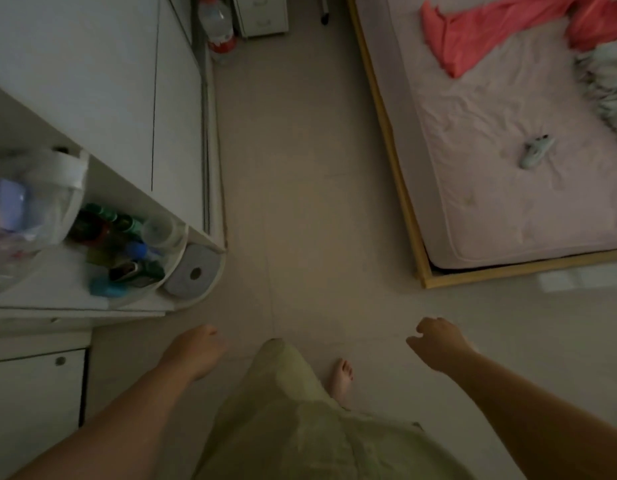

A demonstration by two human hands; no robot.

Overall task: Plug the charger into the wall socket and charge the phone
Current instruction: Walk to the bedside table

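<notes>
No charger, phone or wall socket shows clearly in this dim, blurred head view. My left hand (196,351) hangs over the floor beside the white cabinet, back toward the camera, with its fingers hidden underneath. My right hand (438,344) is held out over the floor with the fingers loosely curled in and nothing visible in it. A flat white block (559,280) lies on the floor by the bed's near corner; what it is I cannot tell. A small pale object (537,150) rests on the mattress.
A white cabinet (92,98) with a shelf of bottles, a plastic bag and a paper roll (194,273) stands to the left. To the right is a wood-framed bed (390,140) with a pink sheet and red cloth. A large water bottle (218,24) stands far back. My bare foot (341,379) is on the tiled floor.
</notes>
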